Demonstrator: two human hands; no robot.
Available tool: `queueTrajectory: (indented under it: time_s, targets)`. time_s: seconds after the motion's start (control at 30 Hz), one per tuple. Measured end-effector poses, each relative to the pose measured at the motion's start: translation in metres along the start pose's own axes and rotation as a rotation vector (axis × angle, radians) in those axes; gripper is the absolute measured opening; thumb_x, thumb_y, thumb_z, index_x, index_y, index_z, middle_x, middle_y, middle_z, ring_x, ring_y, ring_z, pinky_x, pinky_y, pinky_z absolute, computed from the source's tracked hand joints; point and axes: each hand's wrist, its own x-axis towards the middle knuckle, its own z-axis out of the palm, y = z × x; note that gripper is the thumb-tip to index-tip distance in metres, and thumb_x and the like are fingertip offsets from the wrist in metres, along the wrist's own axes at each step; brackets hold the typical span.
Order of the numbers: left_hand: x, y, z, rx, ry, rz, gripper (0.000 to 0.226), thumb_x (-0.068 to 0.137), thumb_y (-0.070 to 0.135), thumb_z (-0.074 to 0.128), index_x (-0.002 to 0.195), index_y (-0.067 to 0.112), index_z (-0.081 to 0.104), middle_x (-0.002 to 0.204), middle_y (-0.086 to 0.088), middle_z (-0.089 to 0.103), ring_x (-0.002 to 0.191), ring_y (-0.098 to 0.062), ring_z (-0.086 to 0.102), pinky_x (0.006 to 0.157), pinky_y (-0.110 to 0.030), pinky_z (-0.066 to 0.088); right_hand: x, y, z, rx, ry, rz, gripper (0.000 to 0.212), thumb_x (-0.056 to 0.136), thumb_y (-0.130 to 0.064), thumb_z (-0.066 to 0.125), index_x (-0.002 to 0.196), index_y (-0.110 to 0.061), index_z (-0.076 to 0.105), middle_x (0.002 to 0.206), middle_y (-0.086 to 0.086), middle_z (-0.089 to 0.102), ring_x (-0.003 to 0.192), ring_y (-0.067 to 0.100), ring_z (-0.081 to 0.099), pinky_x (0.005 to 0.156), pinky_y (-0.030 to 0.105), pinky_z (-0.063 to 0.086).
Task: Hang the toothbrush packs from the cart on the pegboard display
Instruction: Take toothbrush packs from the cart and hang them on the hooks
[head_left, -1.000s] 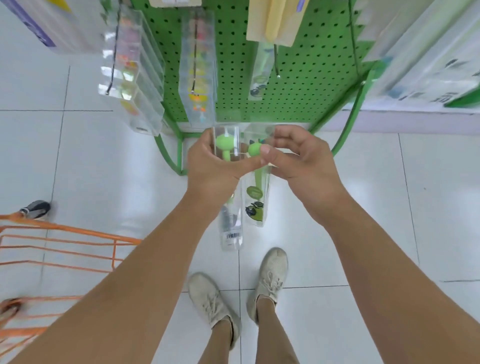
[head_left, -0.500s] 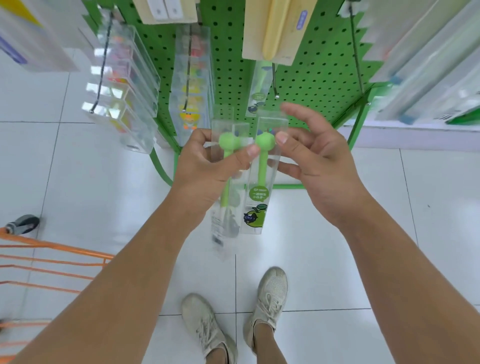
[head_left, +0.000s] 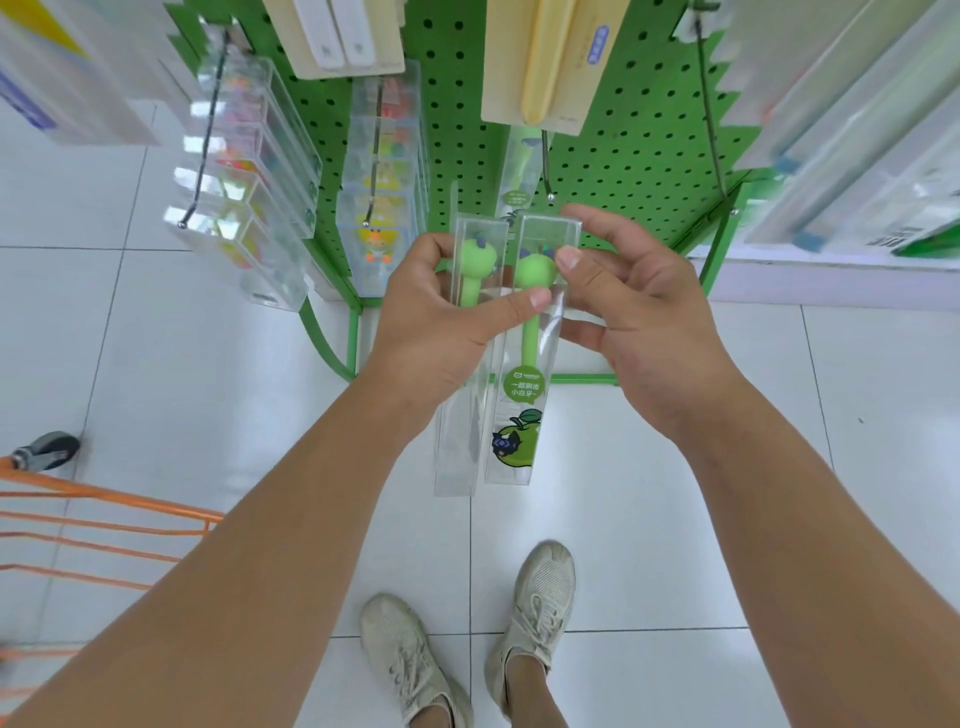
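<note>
Two clear rectangular toothbrush packs (head_left: 511, 364) in both hands (head_left: 441, 322).

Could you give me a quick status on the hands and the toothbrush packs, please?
Left hand grips both packs. Right hand pinches the right pack near its top; left pack beside it. Nothing blocks the free peg just above.

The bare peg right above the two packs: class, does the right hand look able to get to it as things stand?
Probably yes. The peg juts out just above the right hand, with nothing between them. But that hand pinches the right pack, so it would arrive carrying it.
</note>
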Motion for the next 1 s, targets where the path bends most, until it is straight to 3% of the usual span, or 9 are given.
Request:
queueTrajectory:
  time_s: [0.1, 0.3, 0.43, 0.5, 0.6, 0.73, 0.9, 1.0]
  targets:
    - [0.004, 0.0, 0.001, 0.017, 0.016, 0.027, 0.057, 0.072, 0.012, 0.089, 0.118, 0.008, 0.055, 0.106, -0.008, 0.075, 0.088, -0.014, 0.074, 0.071, -0.024, 0.055, 0.002, -0.003, 0.0, 0.0, 0.008, -0.008, 0.037, 0.099, -0.013, 0.061, 0.136, -0.017, 0.058, 0.102, 0.014, 0.072, 0.105, 0.023, 0.071, 0.082, 0.036, 0.061]
    - [0.009, -0.001, 0.005, 0.016, 0.073, 0.023, 0.055, 0.072, 0.016, 0.09, 0.116, 0.013, 0.057, 0.106, -0.005, 0.075, 0.096, -0.018, 0.073, 0.078, -0.03, 0.059, 0.01, -0.006, -0.001, -0.043, 0.012, 0.01, 0.035, 0.098, -0.015, 0.063, 0.133, -0.019, 0.06, 0.097, 0.008, 0.075, 0.093, 0.022, 0.073, 0.08, 0.036, 0.061]
    - [0.017, -0.005, 0.01, -0.025, 0.113, -0.003, 0.054, 0.072, 0.015, 0.089, 0.116, 0.012, 0.056, 0.099, -0.001, 0.075, 0.085, -0.008, 0.073, 0.069, -0.021, 0.056, 0.022, -0.001, -0.003, -0.096, 0.01, 0.002, 0.031, 0.098, -0.016, 0.064, 0.129, -0.021, 0.06, 0.084, -0.006, 0.073, 0.096, 0.017, 0.073, 0.09, 0.039, 0.059]
    - [0.025, -0.006, 0.014, -0.032, 0.14, -0.007, 0.055, 0.071, 0.015, 0.09, 0.114, 0.012, 0.057, 0.098, -0.001, 0.075, 0.082, -0.009, 0.073, 0.07, -0.024, 0.057, 0.028, 0.004, -0.003, -0.123, 0.031, -0.01, 0.027, 0.099, -0.017, 0.064, 0.124, -0.025, 0.06, 0.093, -0.009, 0.074, 0.099, 0.011, 0.072, 0.092, 0.035, 0.057]
    - [0.037, -0.006, 0.019, -0.008, 0.155, 0.0, 0.058, 0.067, 0.021, 0.093, 0.113, 0.015, 0.057, 0.103, -0.006, 0.074, 0.091, -0.019, 0.074, 0.077, -0.032, 0.061, 0.04, 0.013, -0.004, -0.143, 0.09, -0.05, 0.031, 0.098, -0.018, 0.065, 0.128, -0.012, 0.062, 0.115, 0.002, 0.073, 0.109, 0.017, 0.07, 0.099, 0.042, 0.055]
    - [0.042, -0.007, 0.024, 0.035, 0.215, 0.021, 0.055, 0.067, 0.029, 0.089, 0.108, 0.016, 0.055, 0.106, -0.01, 0.07, 0.094, -0.024, 0.071, 0.082, -0.045, 0.06, 0.057, 0.022, -0.003, -0.194, 0.15, -0.128, 0.029, 0.096, -0.017, 0.065, 0.124, -0.011, 0.065, 0.115, 0.002, 0.072, 0.113, 0.017, 0.067, 0.102, 0.044, 0.054]
    - [0.031, -0.019, 0.019, 0.024, 0.189, 0.057, 0.022, 0.085, 0.014, 0.077, 0.103, 0.018, 0.064, 0.088, 0.009, 0.071, 0.075, 0.001, 0.065, 0.074, -0.015, 0.054, 0.087, 0.018, 0.006, -0.259, 0.234, -0.22, 0.028, 0.096, -0.009, 0.064, 0.124, -0.005, 0.065, 0.113, 0.0, 0.071, 0.105, 0.008, 0.067, 0.099, 0.037, 0.055]
    - [0.019, -0.03, 0.014, 0.012, 0.105, 0.004, 0.009, 0.09, 0.02, 0.073, 0.093, 0.029, 0.071, 0.082, 0.013, 0.069, 0.077, -0.003, 0.061, 0.078, -0.021, 0.054, 0.103, 0.015, 0.01, -0.295, 0.312, -0.207, 0.034, 0.094, -0.017, 0.068, 0.126, -0.005, 0.065, 0.119, 0.004, 0.071, 0.113, 0.014, 0.066, 0.102, 0.04, 0.053]
